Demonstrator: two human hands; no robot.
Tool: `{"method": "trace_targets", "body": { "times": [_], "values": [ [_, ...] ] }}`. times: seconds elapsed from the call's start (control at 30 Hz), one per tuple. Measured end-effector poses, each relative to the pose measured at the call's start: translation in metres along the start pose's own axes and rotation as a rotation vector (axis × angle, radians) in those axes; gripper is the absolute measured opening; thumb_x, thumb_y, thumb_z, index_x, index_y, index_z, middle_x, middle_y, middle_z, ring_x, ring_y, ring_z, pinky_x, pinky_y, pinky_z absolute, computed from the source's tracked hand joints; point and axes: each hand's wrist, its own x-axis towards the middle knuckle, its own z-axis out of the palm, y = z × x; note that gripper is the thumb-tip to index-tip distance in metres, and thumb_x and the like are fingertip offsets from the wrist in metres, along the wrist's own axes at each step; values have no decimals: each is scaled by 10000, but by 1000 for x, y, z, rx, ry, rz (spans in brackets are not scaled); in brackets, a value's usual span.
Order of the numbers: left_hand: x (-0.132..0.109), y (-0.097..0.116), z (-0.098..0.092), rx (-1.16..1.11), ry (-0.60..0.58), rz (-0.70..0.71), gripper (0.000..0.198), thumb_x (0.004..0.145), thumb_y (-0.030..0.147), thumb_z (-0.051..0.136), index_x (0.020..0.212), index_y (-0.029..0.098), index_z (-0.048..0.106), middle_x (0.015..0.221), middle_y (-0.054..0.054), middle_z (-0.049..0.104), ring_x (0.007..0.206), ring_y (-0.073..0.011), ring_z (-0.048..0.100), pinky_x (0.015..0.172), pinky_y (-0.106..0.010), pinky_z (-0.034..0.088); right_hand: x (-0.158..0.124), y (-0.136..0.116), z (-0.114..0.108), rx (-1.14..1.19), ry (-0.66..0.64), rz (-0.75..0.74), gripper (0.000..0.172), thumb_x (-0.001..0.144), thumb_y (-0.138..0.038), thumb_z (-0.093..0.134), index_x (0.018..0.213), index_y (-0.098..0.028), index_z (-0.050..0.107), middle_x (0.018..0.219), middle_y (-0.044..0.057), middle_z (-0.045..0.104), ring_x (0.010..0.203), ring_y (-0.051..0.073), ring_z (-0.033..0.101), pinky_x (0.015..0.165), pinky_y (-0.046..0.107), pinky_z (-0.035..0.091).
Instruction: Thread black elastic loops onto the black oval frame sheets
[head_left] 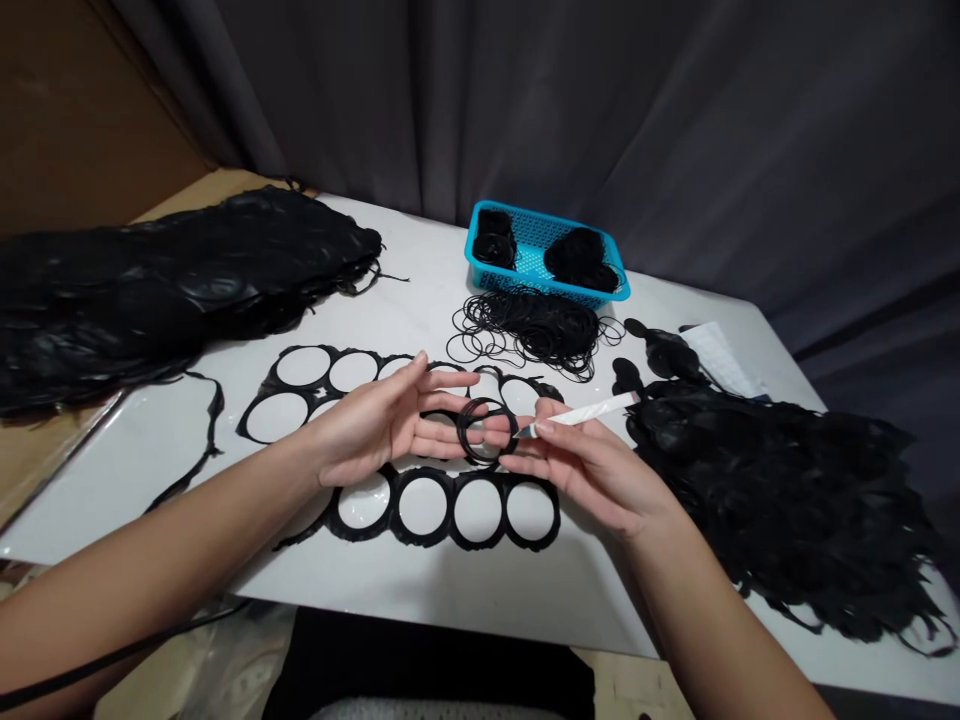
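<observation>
My left hand (386, 415) reaches in palm up, its fingers stretched out. Several thin black rubber rings (491, 460) hang loosely together at the fingertips of both hands; whether any finger pinches them I cannot tell. Between thumb and fingers, my right hand (589, 460) grips a white pen-shaped tool (589, 410) with a dark pointed tip, which points left at the rings. Under the hands lies a black rubber sheet (450, 510) with rows of large round holes, partly hidden by my left hand and forearm.
Behind the sheet lies a tangle of black rings (532, 325), against a blue basket (551, 285) holding more. Heaps of black rubber sheets rise at left (172, 280) and right (780, 500). White paper (720, 355) lies at the right; a grey curtain (525, 100) hangs behind the white table (420, 590).
</observation>
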Motion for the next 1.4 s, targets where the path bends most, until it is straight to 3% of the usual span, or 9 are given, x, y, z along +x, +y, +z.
{"method": "trace_targets", "body": {
  "times": [0.33, 0.8, 0.9, 1.03, 1.1, 1.17, 1.2, 1.3, 1.4],
  "values": [
    [2, -1, -4, 14, -97, -24, 711, 1007, 698, 256, 1391, 178, 552, 1375, -173, 594, 1088, -340, 707, 911, -427, 585, -5, -3, 3, -39, -48, 27, 177, 944, -188, 660, 835, -177, 521, 1199, 129, 732, 1110, 273, 719, 883, 378, 624],
    [3, -2, -9, 71, -194, -23, 819, 949, 793, 204, 1448, 216, 503, 1414, -171, 547, 1021, -323, 715, 981, -550, 523, -4, -3, 3, -26, -18, 59, 185, 899, -217, 715, 834, -179, 546, 1144, 116, 733, 1050, 265, 735, 860, 394, 629],
    [-5, 13, -5, 358, -43, 140, 768, 948, 777, 313, 1422, 213, 532, 1382, -160, 586, 1062, -314, 690, 1000, -518, 509, -2, -1, 4, 26, 70, 0, 195, 846, -195, 766, 807, -182, 575, 1036, 80, 750, 926, 165, 740, 801, 252, 618],
    [-31, 30, -1, 1012, 517, 688, 422, 987, 519, 548, 1287, 230, 619, 1277, -74, 646, 1208, -278, 587, 1092, -430, 430, 3, -4, 2, 105, 189, -141, 218, 778, -208, 815, 771, -210, 597, 1034, 33, 741, 852, 90, 688, 722, 142, 576],
    [-44, 18, -1, 1313, 552, 717, 335, 1002, 452, 524, 1207, 218, 647, 1234, -74, 653, 1164, -279, 599, 1049, -435, 465, 6, -5, 3, 56, 211, -186, 234, 765, -236, 824, 753, -224, 591, 1066, 24, 736, 861, 104, 672, 727, 169, 577],
    [-51, -9, -5, 1557, 333, 601, 310, 1003, 408, 514, 1185, 200, 656, 1250, -103, 646, 1150, -301, 611, 1011, -459, 494, 9, -1, 8, -102, 202, -207, 243, 787, -273, 808, 740, -225, 575, 1086, 24, 732, 828, 119, 651, 736, 222, 569],
    [-53, -25, -8, 1639, 272, 609, 316, 998, 393, 519, 1196, 188, 655, 1283, -127, 630, 1174, -322, 602, 1018, -487, 488, 11, 3, 11, -233, 183, -213, 234, 809, -290, 790, 744, -222, 576, 1079, 29, 731, 806, 125, 638, 741, 247, 558],
    [-56, -70, -19, 1725, 276, 605, 360, 998, 362, 541, 1295, 171, 613, 1376, -164, 578, 1282, -359, 546, 1119, -562, 399, 20, 19, 23, -721, 109, -243, 173, 879, -324, 711, 785, -209, 622, 1007, 43, 725, 806, 160, 612, 758, 305, 506],
    [-59, -87, -26, 1696, 292, 650, 388, 996, 360, 562, 1331, 165, 590, 1446, -179, 531, 1357, -364, 492, 1164, -554, 357, 29, 31, 32, -942, 82, -259, 156, 922, -332, 648, 808, -226, 643, 965, 41, 714, 860, 198, 604, 747, 326, 471]
  ]
}}
